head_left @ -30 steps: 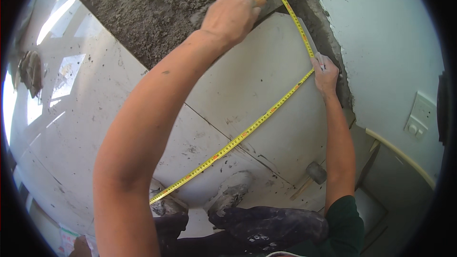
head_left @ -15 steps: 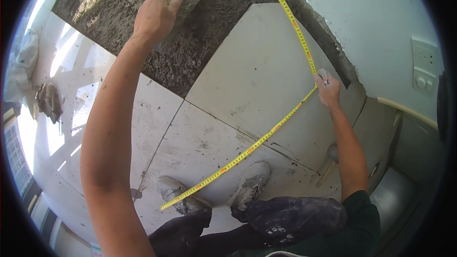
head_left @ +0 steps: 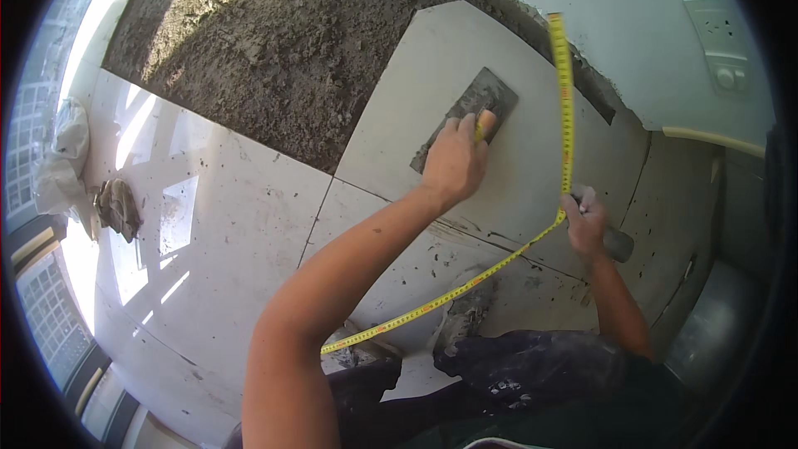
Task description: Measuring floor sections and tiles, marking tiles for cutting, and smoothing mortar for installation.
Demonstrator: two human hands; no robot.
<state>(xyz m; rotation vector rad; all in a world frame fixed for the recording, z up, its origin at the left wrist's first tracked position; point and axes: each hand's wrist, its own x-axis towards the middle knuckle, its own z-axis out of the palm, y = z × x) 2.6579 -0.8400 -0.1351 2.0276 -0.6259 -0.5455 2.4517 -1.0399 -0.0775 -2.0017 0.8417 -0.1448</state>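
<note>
My left hand [head_left: 455, 158] is closed round the orange-tipped handle of a flat rectangular plastering trowel [head_left: 490, 87]. The trowel is over a large pale floor tile [head_left: 424, 58] with a cut far corner; whether its blade touches the tile I cannot tell. My right hand [head_left: 587, 220] pinches a yellow tape measure [head_left: 567, 116] partway along its strip. One end of the strip stands up toward the wall, while the other length [head_left: 432, 303] bends down across my knees and shoes. Beside my right wrist lies a mallet [head_left: 617, 245] with a grey head.
Rough grey mortar [head_left: 274, 41] covers the floor at the far left, beside the tile. A white wall [head_left: 640, 50] with a socket plate [head_left: 719, 46] rises at the right. At the left lie a dirty glove-like cloth [head_left: 118, 209] and a whitish plastic bag [head_left: 66, 158].
My left hand has brought the trowel from the mortar rightward over the tile. My right hand has moved nearer to me, and the tape's far end has swung right toward the wall.
</note>
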